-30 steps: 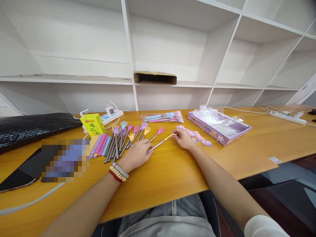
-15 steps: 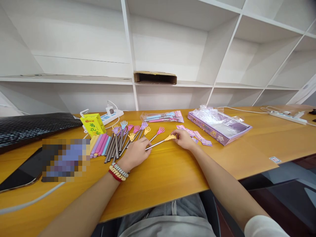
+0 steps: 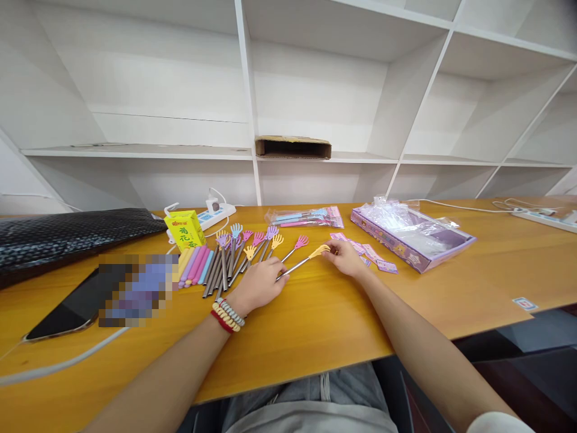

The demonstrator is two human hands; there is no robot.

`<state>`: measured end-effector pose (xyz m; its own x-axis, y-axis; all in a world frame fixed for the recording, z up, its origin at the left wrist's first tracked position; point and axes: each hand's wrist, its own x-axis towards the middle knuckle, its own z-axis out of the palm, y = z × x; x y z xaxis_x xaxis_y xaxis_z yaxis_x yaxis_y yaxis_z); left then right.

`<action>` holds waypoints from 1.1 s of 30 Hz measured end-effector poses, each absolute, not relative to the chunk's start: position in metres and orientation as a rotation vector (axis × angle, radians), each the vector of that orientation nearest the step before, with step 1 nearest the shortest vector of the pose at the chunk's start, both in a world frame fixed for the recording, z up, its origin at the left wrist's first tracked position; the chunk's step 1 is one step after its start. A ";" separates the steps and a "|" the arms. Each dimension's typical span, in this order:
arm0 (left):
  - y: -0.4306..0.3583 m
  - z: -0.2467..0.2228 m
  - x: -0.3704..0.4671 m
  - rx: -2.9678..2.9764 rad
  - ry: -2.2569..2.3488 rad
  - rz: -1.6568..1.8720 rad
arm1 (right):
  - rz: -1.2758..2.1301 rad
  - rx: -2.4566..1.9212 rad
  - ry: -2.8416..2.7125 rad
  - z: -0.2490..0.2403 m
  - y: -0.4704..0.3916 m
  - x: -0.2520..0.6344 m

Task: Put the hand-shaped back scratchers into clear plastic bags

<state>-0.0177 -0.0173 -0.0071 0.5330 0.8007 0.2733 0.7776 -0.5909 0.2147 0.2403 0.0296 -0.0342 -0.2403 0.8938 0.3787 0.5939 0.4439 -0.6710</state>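
A yellow hand-shaped scratcher head on a thin metal rod (image 3: 300,264) is held between my two hands. The rod's lower end is in the closed fingers of my left hand (image 3: 259,282), which wears beaded bracelets. My right hand (image 3: 345,257) pinches the tips of the yellow head. Left of my hands lie several metal rods with hand-shaped heads in purple, blue, pink and yellow, among them a pink one (image 3: 301,242). Beside them rest several pastel handles (image 3: 196,266). Small pink cards (image 3: 369,252) lie just beyond my right hand.
At the back are a plastic bag of scratchers (image 3: 306,218) and a purple box (image 3: 410,240) with clear wrappers. A yellow drink carton (image 3: 186,228), a power strip (image 3: 219,215) and a dark phone (image 3: 76,304) are on the left. White shelves hold a cardboard box (image 3: 293,148).
The view has shifted, so everything appears further right. Both hands keep hold of the yellow scratcher, whose rod is tilted slightly more.
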 end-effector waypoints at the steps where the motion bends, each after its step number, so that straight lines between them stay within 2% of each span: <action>1: -0.018 -0.007 -0.017 2.689 1.385 0.532 | 0.535 -1.245 -1.928 -0.035 0.030 0.241; 14: -0.018 -0.011 -0.016 2.686 1.418 0.466 | 0.784 -1.220 -1.736 -0.031 0.027 0.237; 25: -0.024 -0.001 -0.013 2.669 1.511 0.403 | 1.140 -1.004 -1.580 -0.023 0.021 0.234; 33: -0.028 -0.003 -0.010 2.640 1.376 0.450 | 1.429 -0.780 -1.622 -0.026 0.010 0.224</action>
